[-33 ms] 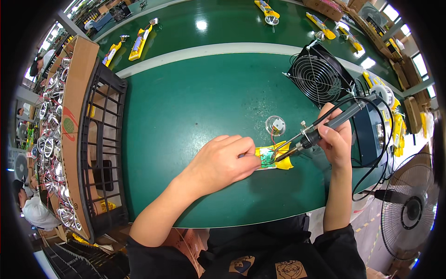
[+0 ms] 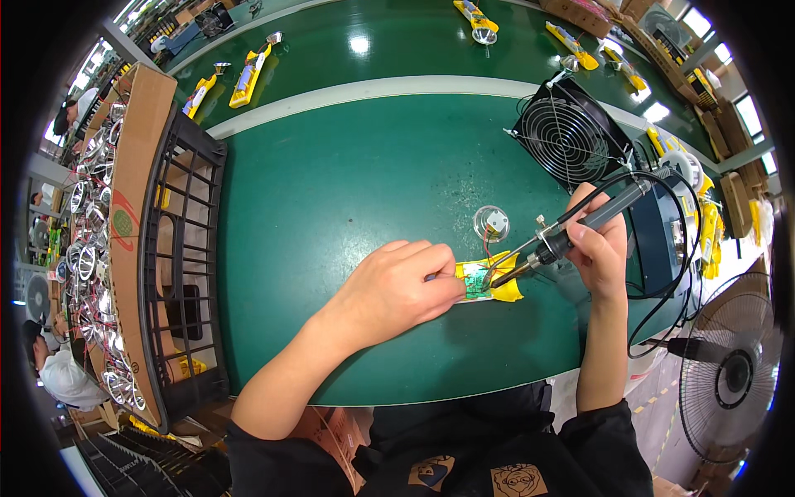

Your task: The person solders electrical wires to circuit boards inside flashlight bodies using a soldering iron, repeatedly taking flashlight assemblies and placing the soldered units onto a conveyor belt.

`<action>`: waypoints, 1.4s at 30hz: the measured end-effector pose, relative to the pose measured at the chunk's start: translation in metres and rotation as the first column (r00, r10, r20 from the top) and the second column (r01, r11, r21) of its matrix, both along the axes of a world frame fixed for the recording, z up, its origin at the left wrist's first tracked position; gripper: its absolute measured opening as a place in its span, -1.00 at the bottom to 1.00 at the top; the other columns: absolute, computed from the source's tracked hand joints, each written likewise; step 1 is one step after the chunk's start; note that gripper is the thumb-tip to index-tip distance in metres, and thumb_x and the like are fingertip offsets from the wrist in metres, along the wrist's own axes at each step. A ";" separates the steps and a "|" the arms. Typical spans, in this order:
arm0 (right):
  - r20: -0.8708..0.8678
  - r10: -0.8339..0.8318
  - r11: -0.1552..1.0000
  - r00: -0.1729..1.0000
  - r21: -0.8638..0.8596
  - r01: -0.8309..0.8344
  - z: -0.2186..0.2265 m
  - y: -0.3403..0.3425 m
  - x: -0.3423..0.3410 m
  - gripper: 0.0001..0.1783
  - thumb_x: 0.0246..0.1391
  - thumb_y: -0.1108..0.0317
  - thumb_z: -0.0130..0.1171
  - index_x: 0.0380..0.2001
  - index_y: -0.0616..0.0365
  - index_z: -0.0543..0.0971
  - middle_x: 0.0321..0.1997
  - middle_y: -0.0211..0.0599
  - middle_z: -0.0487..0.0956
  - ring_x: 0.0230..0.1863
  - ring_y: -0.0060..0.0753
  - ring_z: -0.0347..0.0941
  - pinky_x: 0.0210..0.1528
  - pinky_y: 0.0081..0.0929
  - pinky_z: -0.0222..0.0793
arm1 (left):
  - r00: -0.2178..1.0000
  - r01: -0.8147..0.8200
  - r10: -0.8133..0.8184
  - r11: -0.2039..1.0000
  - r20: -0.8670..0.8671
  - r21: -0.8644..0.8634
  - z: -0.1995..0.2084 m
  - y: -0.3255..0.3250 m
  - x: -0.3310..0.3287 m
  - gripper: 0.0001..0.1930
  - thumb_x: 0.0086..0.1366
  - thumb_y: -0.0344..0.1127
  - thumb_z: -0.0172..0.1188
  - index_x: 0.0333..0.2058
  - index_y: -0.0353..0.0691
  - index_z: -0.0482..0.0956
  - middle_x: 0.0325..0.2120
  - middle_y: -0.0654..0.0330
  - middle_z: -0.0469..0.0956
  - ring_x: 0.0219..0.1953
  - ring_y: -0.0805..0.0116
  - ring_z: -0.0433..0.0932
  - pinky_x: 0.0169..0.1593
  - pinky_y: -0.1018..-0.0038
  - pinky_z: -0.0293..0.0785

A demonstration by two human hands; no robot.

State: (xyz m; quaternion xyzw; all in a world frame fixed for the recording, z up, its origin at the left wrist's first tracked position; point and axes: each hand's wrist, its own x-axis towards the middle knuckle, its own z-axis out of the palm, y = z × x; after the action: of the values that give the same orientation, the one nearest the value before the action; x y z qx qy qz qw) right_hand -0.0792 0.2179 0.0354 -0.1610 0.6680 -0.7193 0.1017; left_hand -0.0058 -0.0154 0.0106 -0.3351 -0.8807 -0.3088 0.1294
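Note:
My left hand (image 2: 396, 286) is closed on the left end of a yellow plastic housing (image 2: 508, 290), pressing it to the green work surface. Inside the housing lies a small green circuit board (image 2: 474, 279), partly hidden by my fingers. In my right hand (image 2: 599, 248) is a grey-handled soldering iron (image 2: 617, 205) with a thin metal guide tube fixed alongside. Its tip points down and left, at the right end of the board; whether it touches is too small to tell. Just behind the housing sits a round clear lamp head (image 2: 493, 223), joined to it by thin red wires.
A black fan (image 2: 567, 137) stands at the back right, before a dark blue box (image 2: 658, 240). On the left, a black crate (image 2: 186, 265) adjoins a carton of shiny reflectors (image 2: 87, 261). Yellow housings (image 2: 251, 76) lie along the far green belt. The iron's black cable (image 2: 694, 273) loops at right.

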 end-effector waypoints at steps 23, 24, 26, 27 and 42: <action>0.012 0.011 1.000 1.000 0.027 -0.011 0.000 0.000 0.000 -0.82 -0.27 0.39 0.05 -0.59 0.25 0.31 -0.67 -0.45 0.26 -0.77 -0.75 0.10 -0.75 -0.76 -0.05 | 1.000 0.010 -0.010 1.000 0.008 0.028 0.000 0.000 -0.001 -0.86 -0.19 -0.42 0.25 -0.56 -0.13 0.50 -0.63 0.32 0.32 -0.58 0.40 0.38 -0.47 0.50 0.33; 0.014 0.011 1.000 1.000 0.027 -0.011 0.000 -0.001 0.001 -0.82 -0.27 0.39 0.05 -0.59 0.25 0.31 -0.67 -0.45 0.26 -0.77 -0.75 0.10 -0.75 -0.76 -0.05 | 1.000 0.010 -0.010 1.000 0.009 0.028 -0.001 0.000 -0.001 -0.86 -0.19 -0.42 0.25 -0.56 -0.13 0.50 -0.63 0.32 0.32 -0.58 0.40 0.38 -0.47 0.50 0.33; 0.010 0.004 0.999 1.000 0.041 -0.005 0.000 -0.002 0.001 -0.82 -0.26 0.40 0.05 -0.59 0.26 0.31 -0.67 -0.45 0.26 -0.76 -0.74 0.10 -0.75 -0.76 -0.04 | 1.000 0.008 -0.008 0.999 0.004 0.031 -0.002 0.000 -0.001 -0.86 -0.19 -0.42 0.25 -0.57 -0.13 0.50 -0.64 0.32 0.32 -0.58 0.40 0.38 -0.48 0.50 0.33; 0.011 0.004 0.999 1.000 0.041 -0.004 0.000 -0.002 0.001 -0.82 -0.26 0.40 0.05 -0.59 0.26 0.31 -0.67 -0.45 0.26 -0.76 -0.74 0.10 -0.75 -0.76 -0.04 | 1.000 0.007 -0.007 0.999 -0.003 0.033 -0.002 0.000 -0.001 -0.86 -0.19 -0.42 0.25 -0.57 -0.13 0.50 -0.64 0.32 0.32 -0.59 0.40 0.37 -0.48 0.50 0.33; -0.015 0.003 0.999 1.000 0.050 -0.003 0.002 -0.002 0.003 -0.83 -0.27 0.43 0.05 -0.60 0.27 0.30 -0.64 -0.43 0.26 -0.76 -0.73 0.11 -0.75 -0.76 -0.02 | 1.000 0.013 -0.013 0.999 0.006 0.033 -0.004 -0.001 -0.002 -0.86 -0.19 -0.42 0.26 -0.57 -0.12 0.51 -0.64 0.33 0.31 -0.60 0.42 0.36 -0.51 0.52 0.31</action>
State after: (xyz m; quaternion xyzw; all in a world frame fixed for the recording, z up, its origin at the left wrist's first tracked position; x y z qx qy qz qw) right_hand -0.0761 0.2160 0.0371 -0.1647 0.6863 -0.7010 0.1019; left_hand -0.0076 -0.0166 0.0070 -0.3377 -0.8737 -0.3250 0.1300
